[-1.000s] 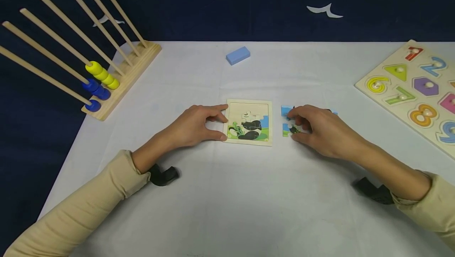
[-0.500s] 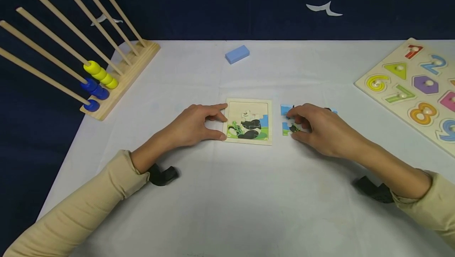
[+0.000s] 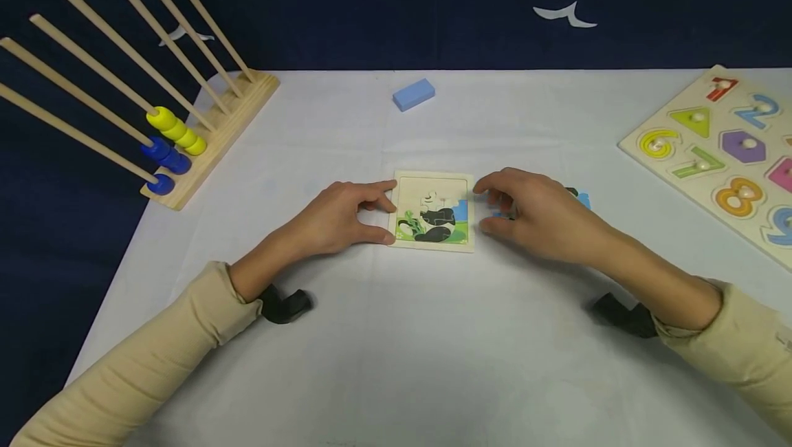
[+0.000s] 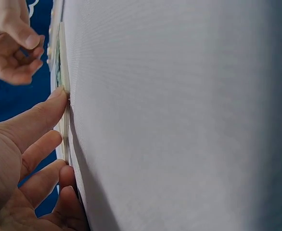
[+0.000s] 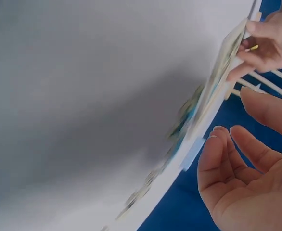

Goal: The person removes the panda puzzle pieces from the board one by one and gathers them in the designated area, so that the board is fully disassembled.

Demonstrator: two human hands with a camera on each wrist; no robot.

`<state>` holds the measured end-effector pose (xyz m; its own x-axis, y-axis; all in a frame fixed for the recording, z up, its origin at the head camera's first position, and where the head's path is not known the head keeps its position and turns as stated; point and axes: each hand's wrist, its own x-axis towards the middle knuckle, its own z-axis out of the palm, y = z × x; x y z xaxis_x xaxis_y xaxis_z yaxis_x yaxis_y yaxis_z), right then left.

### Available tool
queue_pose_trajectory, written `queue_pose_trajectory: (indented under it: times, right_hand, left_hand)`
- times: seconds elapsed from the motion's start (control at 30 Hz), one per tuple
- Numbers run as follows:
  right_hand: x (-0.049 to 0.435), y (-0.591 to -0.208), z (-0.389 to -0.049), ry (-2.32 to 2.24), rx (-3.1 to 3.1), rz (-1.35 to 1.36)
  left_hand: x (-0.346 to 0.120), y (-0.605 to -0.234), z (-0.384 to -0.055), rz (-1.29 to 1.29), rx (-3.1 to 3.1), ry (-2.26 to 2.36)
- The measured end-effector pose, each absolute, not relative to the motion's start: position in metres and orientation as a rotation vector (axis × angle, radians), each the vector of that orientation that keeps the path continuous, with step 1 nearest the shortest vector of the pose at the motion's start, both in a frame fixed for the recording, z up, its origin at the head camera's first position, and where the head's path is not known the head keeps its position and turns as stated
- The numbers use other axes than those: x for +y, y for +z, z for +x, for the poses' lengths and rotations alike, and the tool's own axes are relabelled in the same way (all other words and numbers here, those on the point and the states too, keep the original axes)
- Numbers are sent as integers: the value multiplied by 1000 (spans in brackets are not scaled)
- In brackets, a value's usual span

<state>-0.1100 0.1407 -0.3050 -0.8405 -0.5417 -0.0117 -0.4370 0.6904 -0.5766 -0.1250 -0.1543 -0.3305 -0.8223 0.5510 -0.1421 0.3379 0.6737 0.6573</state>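
Note:
A shallow wooden puzzle tray (image 3: 433, 179) lies in the middle of the table, partly filled with panda puzzle pieces (image 3: 436, 227). My left hand (image 3: 346, 220) steadies its left edge, thumb at the near corner and fingertips along the side, as the left wrist view also shows. Just off the tray's right edge hovers my right hand (image 3: 532, 216), its thumb and fingers apart. In the right wrist view, nothing sits between the right fingers (image 5: 211, 159). Loose puzzle pieces (image 3: 583, 198) lie under and behind the right hand, mostly hidden by it.
At the back left stands a wooden bead abacus (image 3: 225, 137) with tall rods and a few blue and yellow beads. A blue block (image 3: 414, 95) lies towards the table's far edge. To the right is a number-and-shape peg board (image 3: 711, 141).
My right hand has lifted off the loose pieces and shifted left to the tray's right side, its fingers spread wider. The left hand and the tray stay where they were.

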Motion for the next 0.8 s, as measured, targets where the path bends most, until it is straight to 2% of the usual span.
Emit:
queue_pose_trajectory:
  times: [0.4, 0.8]
  right_hand:
    - [88, -302, -129, -735, 2613, -794]
    - [77, -311, -143, -624, 2560, -762]
  left_hand:
    - [-156, -332, -125, 721, 2533, 947]
    - [-156, -331, -125, 721, 2540, 945]
